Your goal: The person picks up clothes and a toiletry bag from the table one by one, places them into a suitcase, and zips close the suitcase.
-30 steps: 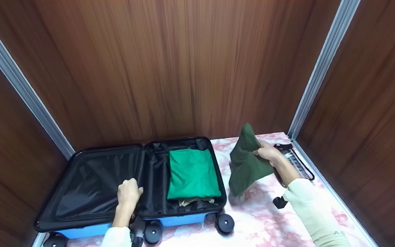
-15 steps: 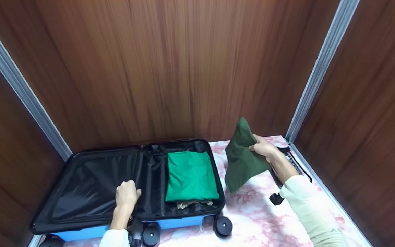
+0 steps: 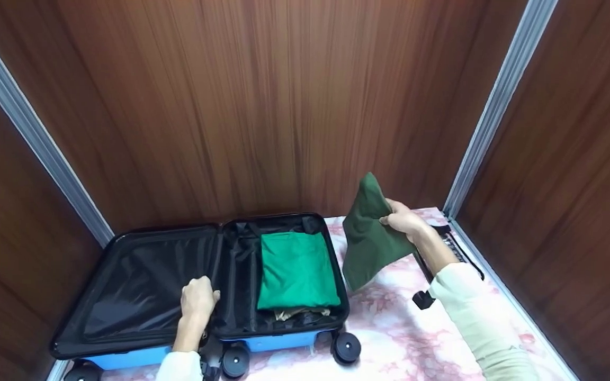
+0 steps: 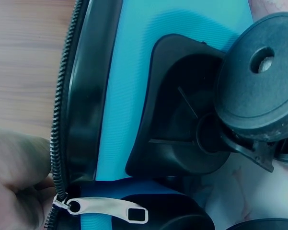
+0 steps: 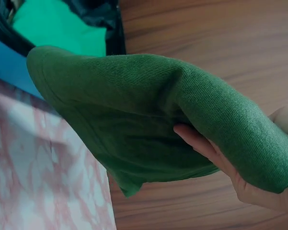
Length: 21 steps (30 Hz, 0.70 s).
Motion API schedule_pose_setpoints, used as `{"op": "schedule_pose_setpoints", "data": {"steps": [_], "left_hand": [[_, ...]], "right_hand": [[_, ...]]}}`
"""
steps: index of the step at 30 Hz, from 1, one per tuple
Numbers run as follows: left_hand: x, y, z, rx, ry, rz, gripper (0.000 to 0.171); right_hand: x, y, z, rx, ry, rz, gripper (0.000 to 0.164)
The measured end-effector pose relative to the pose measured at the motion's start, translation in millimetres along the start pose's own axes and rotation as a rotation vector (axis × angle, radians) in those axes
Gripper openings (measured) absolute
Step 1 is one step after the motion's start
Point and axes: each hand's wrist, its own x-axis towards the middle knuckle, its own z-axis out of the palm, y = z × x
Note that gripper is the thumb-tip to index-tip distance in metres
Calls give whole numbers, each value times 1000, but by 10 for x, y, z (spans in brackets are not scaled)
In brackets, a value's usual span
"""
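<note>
My right hand [image 3: 403, 219] grips a folded dark green cloth [image 3: 371, 238] and holds it raised just right of the suitcase. In the right wrist view the fabric [image 5: 134, 105] is bent over, with fingers [image 5: 201, 143] against its underside. An open suitcase [image 3: 239, 301] with a blue shell and black lining lies flat. In its right half rests a folded bright green garment [image 3: 298, 270], a beige item peeking out below it. Over the left half, near the hinge, is my left hand [image 3: 197, 299], its fingers curled with nothing visible in them; the left wrist view shows it beside the zipper [image 4: 60, 120].
Black wheels [image 3: 346, 347] stick out at the suitcase's front. To the right, partly behind the right arm, lies a clear, black-trimmed item [image 3: 453, 246] with a strap. Brown wood-grain panels [image 3: 284, 106] enclose the pink marbled surface [image 3: 389, 338].
My right hand has lifted the dark green cloth slightly and brought it left, closer to the suitcase. The left hand stays at the same spot.
</note>
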Motion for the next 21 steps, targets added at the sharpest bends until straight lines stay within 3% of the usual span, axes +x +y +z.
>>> {"op": "schedule_pose_setpoints", "data": {"steps": [10,21], "left_hand": [[8,0,-8,-21,-33,-24,18],[24,-35,-7,-18,-21,-13,21]], "right_hand": [[46,-124,62,-1,-10,-6,60],[117,-297,198,25,-34,-20,59]]}}
